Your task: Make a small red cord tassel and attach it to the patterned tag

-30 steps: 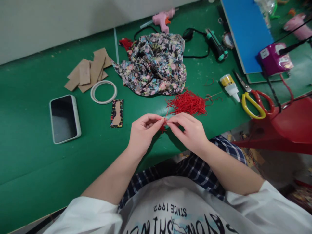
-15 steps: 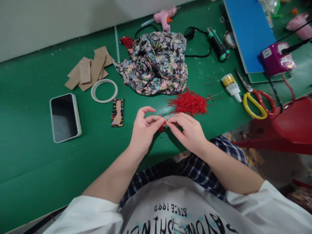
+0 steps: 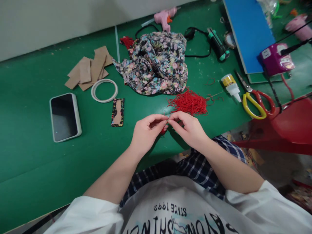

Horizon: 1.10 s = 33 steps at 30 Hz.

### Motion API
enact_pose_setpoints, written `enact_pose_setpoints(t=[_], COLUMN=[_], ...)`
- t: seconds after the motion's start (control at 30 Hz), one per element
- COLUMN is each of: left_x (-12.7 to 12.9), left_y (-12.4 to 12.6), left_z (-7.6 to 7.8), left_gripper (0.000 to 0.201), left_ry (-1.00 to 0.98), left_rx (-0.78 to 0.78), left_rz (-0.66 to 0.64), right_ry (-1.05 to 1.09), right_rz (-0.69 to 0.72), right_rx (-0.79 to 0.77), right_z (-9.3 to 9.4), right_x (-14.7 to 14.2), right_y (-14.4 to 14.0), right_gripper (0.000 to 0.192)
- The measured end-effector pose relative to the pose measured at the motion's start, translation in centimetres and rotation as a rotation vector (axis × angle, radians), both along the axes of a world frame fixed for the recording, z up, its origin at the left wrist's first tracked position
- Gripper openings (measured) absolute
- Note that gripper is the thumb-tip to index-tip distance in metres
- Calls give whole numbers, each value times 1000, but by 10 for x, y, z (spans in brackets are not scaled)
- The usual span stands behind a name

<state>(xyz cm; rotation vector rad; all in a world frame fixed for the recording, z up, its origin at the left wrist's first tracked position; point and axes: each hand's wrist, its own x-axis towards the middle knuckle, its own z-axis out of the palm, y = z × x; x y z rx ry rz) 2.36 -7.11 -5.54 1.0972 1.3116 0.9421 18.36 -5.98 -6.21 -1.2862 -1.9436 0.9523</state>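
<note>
My left hand (image 3: pixel 147 130) and my right hand (image 3: pixel 187 126) meet fingertip to fingertip over the near edge of the green table. A small bunch of red yarn (image 3: pixel 163 130) shows under the left fingers, which are closed on it. The right thumb and forefinger are pinched right beside the left ones; what lies between them is too small to make out. Just beyond my hands is a loose pile of red yarn (image 3: pixel 188 103). To the left lies a small floral strip with brown backing (image 3: pixel 118 112).
Behind the yarn is a crumpled floral cloth (image 3: pixel 156 65). Leftward are a phone (image 3: pixel 64 117), a tape roll (image 3: pixel 104 91) and cardboard pieces (image 3: pixel 85 70). Rightward are a glue bottle (image 3: pixel 231 87), scissors (image 3: pixel 254 102), a box cutter (image 3: pixel 218 45) and a blue board (image 3: pixel 251 32). A pink glue gun (image 3: pixel 165 18) lies at the back.
The left forefinger, raised before, has come down to the thumb. Both hands' fingertips have shifted slightly right and are pinched closely together. The things on the table have stayed put.
</note>
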Motion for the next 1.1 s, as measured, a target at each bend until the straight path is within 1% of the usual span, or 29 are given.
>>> enact_pose_setpoints(t=[0.13,0.23,0.33,0.47,0.6,0.77,0.97,1.03,1.1], left_x=[0,0,1,2,2,2,-1,-2,-2], left_y=[0,1,2,4,4,2,5,5,5], left_z=[3,1,-3,-5,-4,-3,-2,-2,-3], left_gripper=[16,17,18,22,21,18,28,27,24], left_ry=[-18,-50,-143,-293,-341,-261,-156,-71,36], left_rx=[-31,-31,-47,-105,-104,-103,-184,-147,-62], left_rz=[16,53,110,146,150,90,-35,-77,-118], right_ry=[11,17,16,38,66,85,29,24,35], right_rz=[5,14,23,17,9,-17,-29,-26,-25], right_rx=[-30,-25,-14,-20,-39,-47,-91,-129,-168], right_z=[3,4,4,4,4,4,0,0,-1], right_x=[3,3,2,-1,-2,-2,0,0,0], right_y=[1,1,0,-2,-3,-2,2,3,4], right_gripper=[9,10,9,8,8,11,11,11,11])
